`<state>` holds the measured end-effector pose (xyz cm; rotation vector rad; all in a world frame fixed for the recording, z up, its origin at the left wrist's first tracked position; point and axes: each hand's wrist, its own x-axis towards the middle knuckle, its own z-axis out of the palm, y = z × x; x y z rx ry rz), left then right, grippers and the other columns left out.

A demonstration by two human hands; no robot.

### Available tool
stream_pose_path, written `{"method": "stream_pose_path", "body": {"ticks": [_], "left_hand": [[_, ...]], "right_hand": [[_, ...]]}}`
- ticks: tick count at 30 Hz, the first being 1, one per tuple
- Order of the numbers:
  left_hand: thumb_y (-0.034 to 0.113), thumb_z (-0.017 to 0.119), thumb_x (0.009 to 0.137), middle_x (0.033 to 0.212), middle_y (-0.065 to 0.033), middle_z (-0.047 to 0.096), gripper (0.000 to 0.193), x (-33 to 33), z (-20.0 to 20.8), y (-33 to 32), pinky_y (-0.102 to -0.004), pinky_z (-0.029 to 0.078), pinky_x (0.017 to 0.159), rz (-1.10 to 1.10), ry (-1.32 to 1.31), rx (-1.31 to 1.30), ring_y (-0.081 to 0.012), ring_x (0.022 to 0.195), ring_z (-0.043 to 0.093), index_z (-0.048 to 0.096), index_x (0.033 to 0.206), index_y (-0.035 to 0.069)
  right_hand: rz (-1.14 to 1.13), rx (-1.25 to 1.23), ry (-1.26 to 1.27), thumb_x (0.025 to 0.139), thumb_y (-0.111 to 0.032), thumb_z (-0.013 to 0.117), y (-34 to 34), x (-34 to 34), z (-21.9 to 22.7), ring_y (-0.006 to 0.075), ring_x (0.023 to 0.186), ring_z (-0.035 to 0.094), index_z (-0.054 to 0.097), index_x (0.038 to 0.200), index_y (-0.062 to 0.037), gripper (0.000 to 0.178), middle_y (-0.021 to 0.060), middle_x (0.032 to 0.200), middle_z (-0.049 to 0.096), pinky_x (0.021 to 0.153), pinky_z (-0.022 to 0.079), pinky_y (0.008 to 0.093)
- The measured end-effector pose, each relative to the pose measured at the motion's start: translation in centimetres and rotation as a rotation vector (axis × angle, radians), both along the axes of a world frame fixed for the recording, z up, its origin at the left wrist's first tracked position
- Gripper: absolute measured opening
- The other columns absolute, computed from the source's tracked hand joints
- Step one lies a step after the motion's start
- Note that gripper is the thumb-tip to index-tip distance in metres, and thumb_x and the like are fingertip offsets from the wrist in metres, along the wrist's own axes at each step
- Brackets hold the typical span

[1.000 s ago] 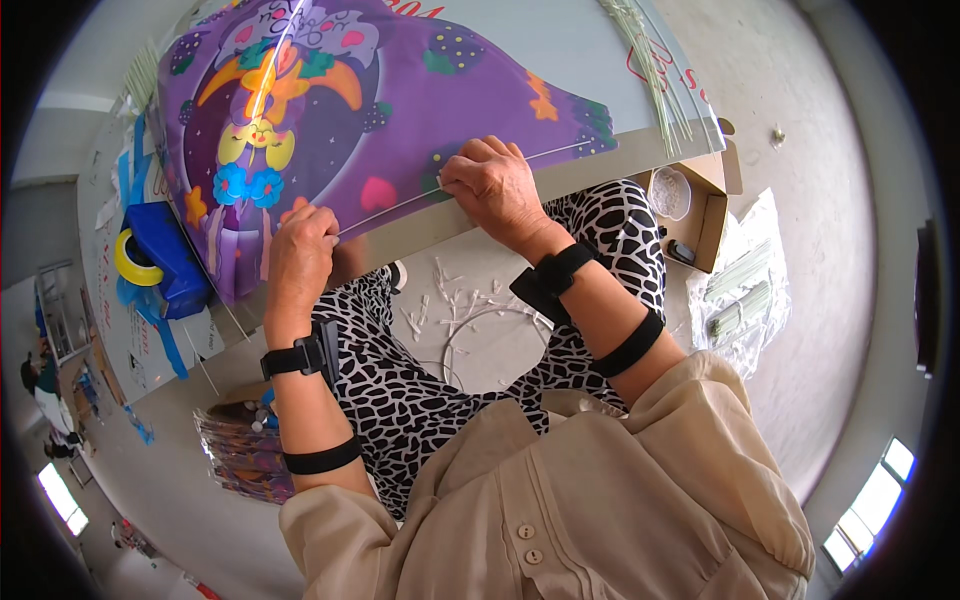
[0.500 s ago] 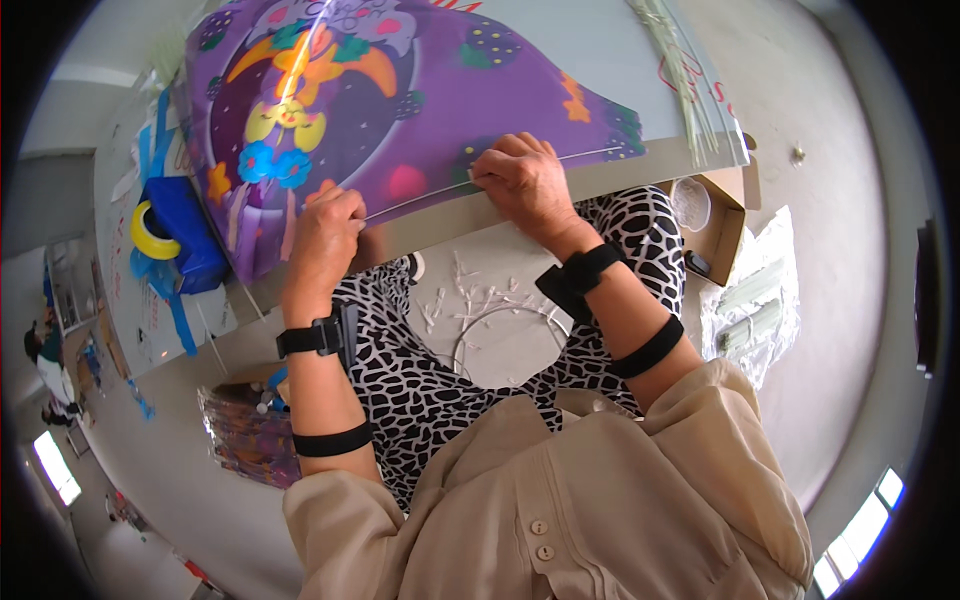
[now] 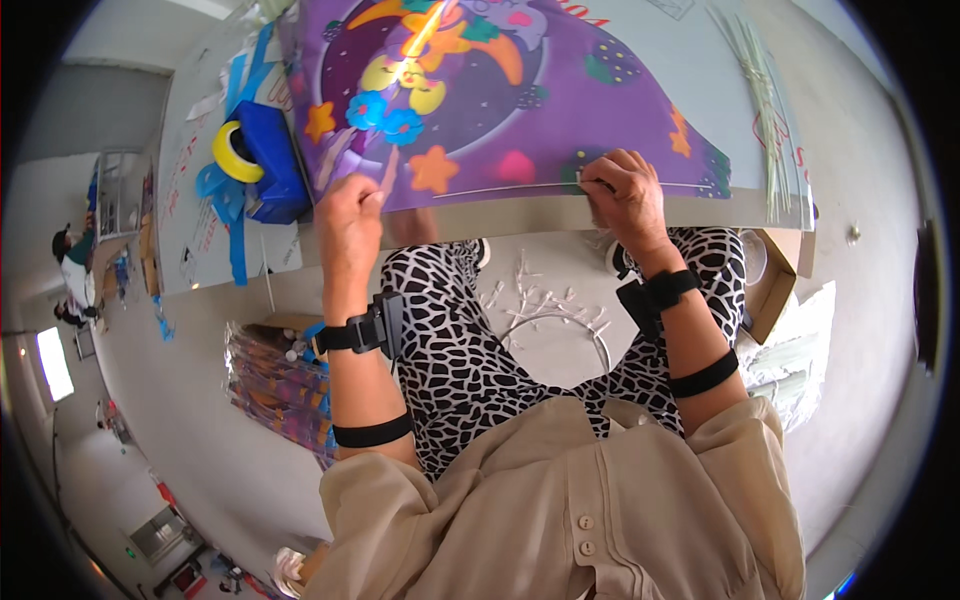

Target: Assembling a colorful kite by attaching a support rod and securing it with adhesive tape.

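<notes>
A shiny purple printed sheet with stars and blue flowers lies over the work surface in front of me. Along its near edge runs a thin white rod-like strip. My left hand is closed on the sheet's near edge, left of the strip's end, its fingertips partly hidden. My right hand pinches at the strip and the edge, right of a pink spot; exactly what lies between its fingers is hidden.
A blue tape dispenser with a yellow roll stands left of the sheet. Thin pale sticks lie at its right. Below are a cardboard box, a clear bag, a wire ring and foil packages.
My left hand has slid left along the sheet's edge, away from the strip's end. My right hand keeps its place on the edge. The whole view has shifted.
</notes>
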<state>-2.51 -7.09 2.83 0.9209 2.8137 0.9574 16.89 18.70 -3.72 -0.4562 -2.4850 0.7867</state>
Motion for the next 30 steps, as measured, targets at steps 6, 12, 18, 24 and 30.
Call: {"method": "stream_pose_path", "body": {"ticks": [6,12,18,24,30], "left_hand": [[0.018,0.066,0.079,0.074,-0.0207,0.062,0.02,-1.1,-3.0,-7.4,-0.0456,0.045,0.065,0.465,0.096,-0.253,-0.0398,0.072,0.06,0.06,0.075,0.0],[0.02,0.068,0.078,0.071,-0.0221,0.06,0.024,-1.3,-5.7,-8.6,-0.0466,0.045,0.065,0.446,-0.054,-0.122,-0.0414,0.072,0.058,0.059,0.072,-0.002],[0.018,0.061,0.082,0.056,-0.0058,0.056,0.023,2.3,-1.6,-8.5,-0.0242,0.037,0.04,0.641,-0.717,0.61,-0.013,0.045,0.051,0.06,0.067,0.0],[0.014,0.051,0.089,0.056,-0.0045,0.055,0.026,13.8,0.4,-7.4,-0.0204,0.033,0.039,0.461,-0.853,0.734,-0.0079,0.043,0.047,0.059,0.068,0.0],[0.016,0.059,0.088,0.066,-0.0011,0.057,0.018,11.3,0.9,-10.9,-0.0207,0.036,0.049,0.626,-0.48,0.723,-0.0057,0.056,0.048,0.062,0.078,0.001]], "right_hand": [[0.01,-0.149,0.008,0.071,-0.009,0.065,-0.2,0.1,1.9,0.0259,0.082,0.058,0.064,0.082,-0.0068,0.011,0.0067,0.084,0.061,0.073,0.045,0.0371],[0.062,-0.3,0.074,0.075,-0.003,0.066,-4.2,-2.8,5.1,0.0214,0.06,0.054,0.063,0.084,-0.0004,0.01,0.009,0.075,0.058,0.059,0.045,0.03],[0.412,-0.734,-0.16,0.088,-0.016,0.058,-12.3,-7.5,4.9,0.0143,0.061,0.052,0.061,0.084,0.0042,0.021,0.0068,0.07,0.056,0.058,0.043,0.0271],[0.405,-1.239,-0.38,0.089,-0.017,0.058,-20.5,-10.7,5.4,0.0057,0.058,0.05,0.062,0.083,0.002,0.02,0.0056,0.071,0.062,0.048,0.039,0.0201],[0.308,-1.451,-0.338,0.083,-0.007,0.06,-22.3,-8.1,6.5,0.0038,0.048,0.044,0.06,0.073,-0.0001,0.012,0.005,0.064,0.061,0.04,0.032,0.0192]]}}
